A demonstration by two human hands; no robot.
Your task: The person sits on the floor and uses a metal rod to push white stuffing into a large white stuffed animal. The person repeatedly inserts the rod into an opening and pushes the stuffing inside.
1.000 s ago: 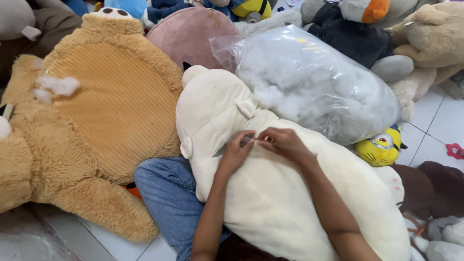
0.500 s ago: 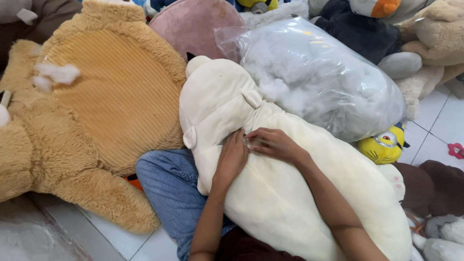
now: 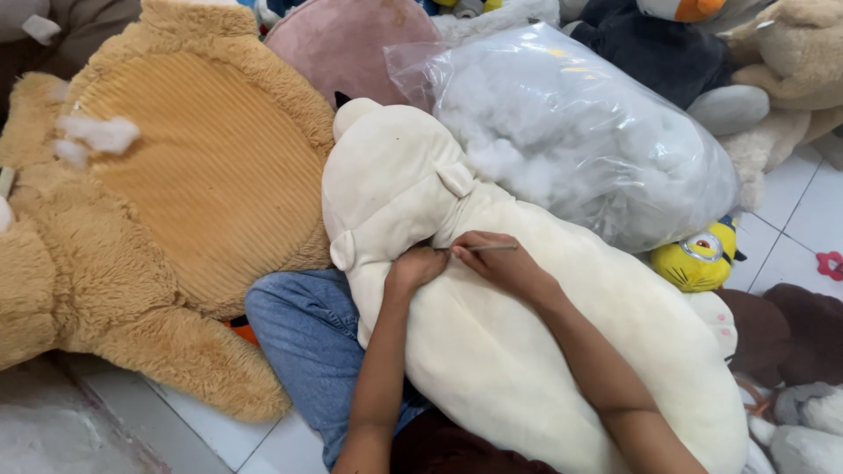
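1. two hands are pressed together on the cream plush toy (image 3: 527, 351) lying across the lap, a little lower on it than half a second earlier.
2. the left hand (image 3: 414, 268) is seen pinching the fabric; a thin needle (image 3: 492, 248) is gripped by the right hand (image 3: 500, 261).
3. the toy is shown pale, long and plump, beside a clear bag of stuffing (image 3: 580, 132) at far right and a tan bear (image 3: 176, 202) at left.

Blue jeans (image 3: 307, 342), bare forearms.

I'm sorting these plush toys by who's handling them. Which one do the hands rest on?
The long cream plush toy across the lap; both hands, left hand and right hand, press on it.
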